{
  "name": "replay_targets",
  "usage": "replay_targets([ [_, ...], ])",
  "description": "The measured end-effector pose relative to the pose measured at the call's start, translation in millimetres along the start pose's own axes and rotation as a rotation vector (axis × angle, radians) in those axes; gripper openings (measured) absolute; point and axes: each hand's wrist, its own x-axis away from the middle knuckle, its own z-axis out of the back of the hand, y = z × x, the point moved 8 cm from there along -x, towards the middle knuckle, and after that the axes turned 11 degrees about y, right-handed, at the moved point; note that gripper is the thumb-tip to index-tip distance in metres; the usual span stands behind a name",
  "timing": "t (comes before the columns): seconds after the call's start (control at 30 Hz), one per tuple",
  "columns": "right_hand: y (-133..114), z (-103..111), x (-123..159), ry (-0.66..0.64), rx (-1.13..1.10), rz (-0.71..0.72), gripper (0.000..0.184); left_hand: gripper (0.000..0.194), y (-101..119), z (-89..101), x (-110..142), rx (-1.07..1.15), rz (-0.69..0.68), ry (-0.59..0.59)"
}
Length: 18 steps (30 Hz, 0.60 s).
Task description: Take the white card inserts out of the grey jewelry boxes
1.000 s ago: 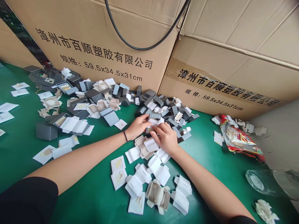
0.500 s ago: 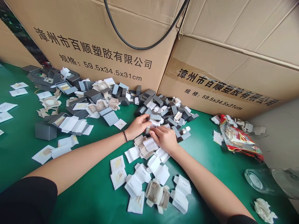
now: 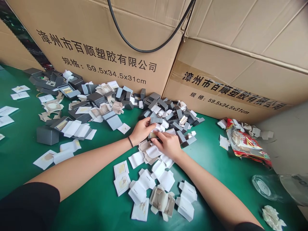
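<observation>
My left hand [image 3: 141, 130] and my right hand [image 3: 168, 144] meet over a small grey box [image 3: 156, 120] at the near edge of a heap of small grey boxes [image 3: 168, 110]. The left fingers curl round the box's left end. The right fingers pinch at its lower side, where a white insert [image 3: 158, 128] shows. Just below the hands lies a white folded card [image 3: 151, 150]. Several more white card inserts [image 3: 149, 187] are scattered on the green table [image 3: 96, 205] toward me.
Two big cardboard cartons [image 3: 101, 41] stand behind the heap, with a black cable [image 3: 144, 49] hanging across them. More grey boxes and cards [image 3: 72, 96] lie to the left. A red snack bag [image 3: 245, 144] and a clear plastic item [image 3: 264, 186] lie at right.
Both hands have shifted slightly left and up while working on the same small grey box. The white card below them has tipped a little.
</observation>
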Motion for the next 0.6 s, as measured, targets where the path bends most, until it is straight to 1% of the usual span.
replay_targets([
  [0.17, 1.3, 1.7, 0.2, 0.025, -0.075, -0.022, 0.038, 0.01, -6.3, 4.0, -1.4, 0.063, 0.04, 0.063],
  [0.27, 1.3, 10.7, -0.4, 0.117, -0.21, -0.032, 0.036, 0.006, -9.7, 12.6, -6.0, 0.127, 0.046, 0.157],
  [0.33, 6.7, 18.0, -0.9, 0.197, -0.304, -0.1, 0.035, 0.006, -12.0, 18.1, -9.4, 0.195, 0.055, 0.214],
  [0.4, 14.6, 21.1, -0.8, 0.242, -0.374, -0.199, 0.034, 0.007, -14.8, 20.7, -11.9, 0.26, 0.077, 0.24],
  [0.5, 19.7, 16.8, -0.1, 0.225, -0.436, -0.274, 0.031, 0.009, -18.2, 19.9, -13.3, 0.311, 0.114, 0.236],
  [0.6, 18.5, 10.0, 0.7, 0.181, -0.448, -0.267, 0.031, 0.01, -20.1, 16.1, -13.1, 0.348, 0.153, 0.207],
])
